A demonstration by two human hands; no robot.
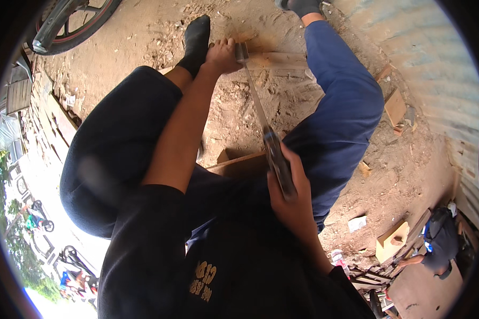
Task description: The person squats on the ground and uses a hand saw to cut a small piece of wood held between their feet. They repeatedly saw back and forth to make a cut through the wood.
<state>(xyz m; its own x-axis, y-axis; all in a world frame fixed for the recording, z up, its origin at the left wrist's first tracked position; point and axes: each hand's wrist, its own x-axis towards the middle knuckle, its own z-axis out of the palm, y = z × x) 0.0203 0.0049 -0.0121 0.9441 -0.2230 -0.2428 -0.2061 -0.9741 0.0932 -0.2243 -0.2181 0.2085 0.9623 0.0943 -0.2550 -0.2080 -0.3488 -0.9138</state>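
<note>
My right hand (291, 194) is closed around the dark handle of what looks like a handsaw (258, 109). Its narrow blade slants away from me toward a wooden plank (277, 60) lying across the ground between my feet. My left hand (223, 56) grips the plank at its left part, fingers over the far side, beside my dark-socked left foot (197, 40). At the blade's far end, next to that hand, is a small grey ridged piece (241, 52) whose kind I cannot make out. The saw's teeth do not show.
Another wooden board (239, 166) lies close in front of me. Corrugated metal sheeting (426, 69) rises on the right, with wood offcuts (395, 108) along it. A motorcycle wheel (74, 26) stands at far left. Another person (440, 242) is at lower right, near a large panel (423, 290).
</note>
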